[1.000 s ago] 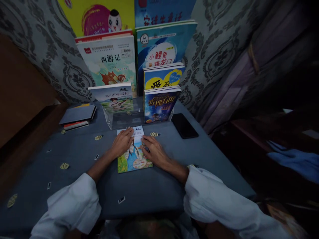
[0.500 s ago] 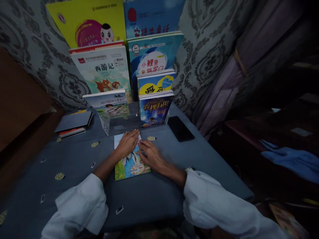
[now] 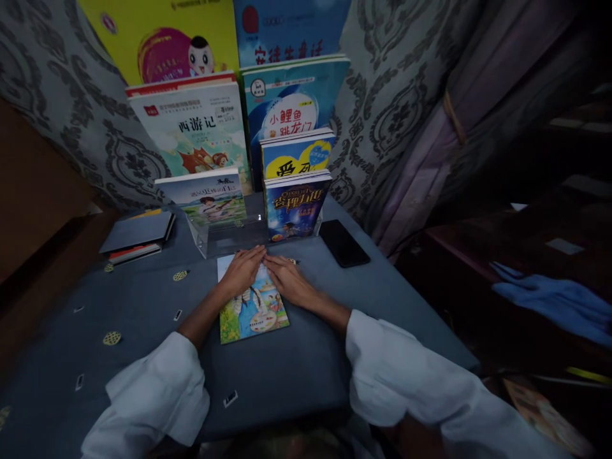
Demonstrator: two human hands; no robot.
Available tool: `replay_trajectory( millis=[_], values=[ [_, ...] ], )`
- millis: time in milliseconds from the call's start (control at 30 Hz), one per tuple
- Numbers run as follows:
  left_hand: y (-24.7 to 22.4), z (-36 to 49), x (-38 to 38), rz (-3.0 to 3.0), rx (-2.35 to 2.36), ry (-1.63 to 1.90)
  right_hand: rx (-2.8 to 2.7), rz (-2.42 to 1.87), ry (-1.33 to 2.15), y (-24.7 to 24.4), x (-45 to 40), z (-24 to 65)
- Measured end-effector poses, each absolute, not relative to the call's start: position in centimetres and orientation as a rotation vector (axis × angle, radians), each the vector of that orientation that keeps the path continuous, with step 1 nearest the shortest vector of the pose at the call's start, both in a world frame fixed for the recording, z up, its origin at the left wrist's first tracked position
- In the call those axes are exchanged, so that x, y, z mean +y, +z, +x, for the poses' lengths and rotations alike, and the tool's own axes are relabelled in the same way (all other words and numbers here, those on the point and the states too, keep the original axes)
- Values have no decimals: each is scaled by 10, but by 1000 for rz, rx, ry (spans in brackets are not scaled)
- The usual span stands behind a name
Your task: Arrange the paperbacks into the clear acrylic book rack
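A thin picture book [image 3: 255, 315] with a colourful cover lies flat on the table in front of me. My left hand [image 3: 243, 271] rests flat across its upper part, fingers stretched out. On the upper right side of the cover lies my right hand [image 3: 289, 280], palm down with fingers extended. The fingertips of both hands meet near the book's top edge. Neither hand grips anything. Just beyond the hands is a clear acrylic stand [image 3: 224, 239] with a dark blue book [image 3: 294, 207] and a green landscape-cover book [image 3: 208, 201] in it.
Taller books, such as a white-and-green one [image 3: 196, 131] and a teal one [image 3: 296, 95], stand in rows behind. A black phone [image 3: 344, 243] lies at the right, and stacked notebooks [image 3: 138, 233] at the left. The table [image 3: 287, 376] ends at the right, by a curtain [image 3: 425, 140].
My right hand has slid up the cover towards the book's top edge, beside the left fingertips. The left hand stays nearly in place. The view has shifted slightly.
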State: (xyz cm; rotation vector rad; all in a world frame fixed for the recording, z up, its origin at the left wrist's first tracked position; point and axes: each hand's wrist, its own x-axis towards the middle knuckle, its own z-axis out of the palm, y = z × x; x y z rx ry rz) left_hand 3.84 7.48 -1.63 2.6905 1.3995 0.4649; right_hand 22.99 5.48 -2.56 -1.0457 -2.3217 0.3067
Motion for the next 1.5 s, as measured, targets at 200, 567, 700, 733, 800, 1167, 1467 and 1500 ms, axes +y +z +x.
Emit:
replay_trajectory(
  millis=[200,567,700,733,800,1167,1467,1500],
  values=[
    [-15,38,75,2665,1401,481,-2331,-1019,341,-24,59,230],
    [-15,37,74,2670,1334,483,-2326,-959,386,-30,54,235],
    [-14,36,73,2687,1279,510,-2326,-928,389,-33,49,238],
    [-14,36,72,2692,1269,511,-2329,-921,385,-34,48,239],
    [-13,36,71,2705,1248,505,-2329,-913,373,-35,46,240],
    [-13,36,59,2757,1138,482,-2378,-868,380,-27,29,246],
    [-10,39,36,2780,1105,387,-2403,-862,416,-21,4,256],
    [-9,39,33,2784,1100,371,-2415,-856,421,-19,0,257]
  ],
)
